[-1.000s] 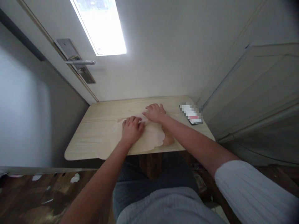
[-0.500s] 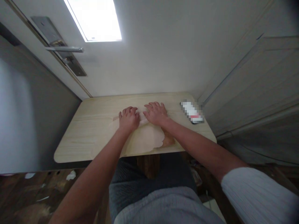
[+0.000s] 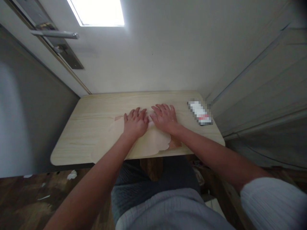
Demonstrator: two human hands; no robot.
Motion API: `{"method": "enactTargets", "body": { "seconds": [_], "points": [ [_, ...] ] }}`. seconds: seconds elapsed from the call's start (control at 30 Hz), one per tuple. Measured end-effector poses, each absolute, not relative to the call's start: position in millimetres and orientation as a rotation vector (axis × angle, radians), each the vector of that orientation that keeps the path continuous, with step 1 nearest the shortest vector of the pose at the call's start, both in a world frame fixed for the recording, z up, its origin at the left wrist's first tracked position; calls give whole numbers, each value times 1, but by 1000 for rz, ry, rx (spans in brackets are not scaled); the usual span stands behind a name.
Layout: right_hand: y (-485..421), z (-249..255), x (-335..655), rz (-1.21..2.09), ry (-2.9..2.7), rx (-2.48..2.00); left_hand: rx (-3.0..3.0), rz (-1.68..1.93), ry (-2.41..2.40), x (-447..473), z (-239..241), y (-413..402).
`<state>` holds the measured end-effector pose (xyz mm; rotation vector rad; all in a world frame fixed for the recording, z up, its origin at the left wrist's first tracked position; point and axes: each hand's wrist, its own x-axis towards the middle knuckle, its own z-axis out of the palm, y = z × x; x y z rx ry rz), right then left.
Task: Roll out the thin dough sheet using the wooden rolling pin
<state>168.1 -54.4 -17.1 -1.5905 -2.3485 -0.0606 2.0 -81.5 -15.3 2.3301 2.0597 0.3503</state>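
A pale cream sheet with a scalloped right edge [image 3: 153, 140] lies on the light wooden table [image 3: 79, 127]. It looks like paper or thin leather, but I cannot tell which. Brown material [image 3: 175, 142] shows from under its right side. My left hand [image 3: 136, 122] presses palm down on the upper part of the sheet, its fingers spread. Close beside it, my right hand [image 3: 164, 117] also lies palm down with fingers apart. Between my thumbs a narrow whitish strip [image 3: 150, 121] is partly visible. Whatever lies beneath my palms is hidden.
A phone with a blurred-out screen [image 3: 200, 112] rests near the table's right edge. Behind the table stands a white door with a metal handle [image 3: 55, 34]. Crumpled white paper [image 3: 72, 174] lies on the wooden floor at lower left.
Both hands have spread their fingers more, and the right hand has shifted slightly rightward. The view has tilted down a little, so the door handle sits higher in the picture.
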Motion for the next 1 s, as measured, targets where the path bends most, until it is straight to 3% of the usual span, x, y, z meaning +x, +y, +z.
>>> {"method": "enactTargets", "body": {
  "seconds": [1.0],
  "points": [
    [-141, -26, 216, -61, -2425, -1506, 2453, 478, 1907, 35, -10, -163]
  ]
}}
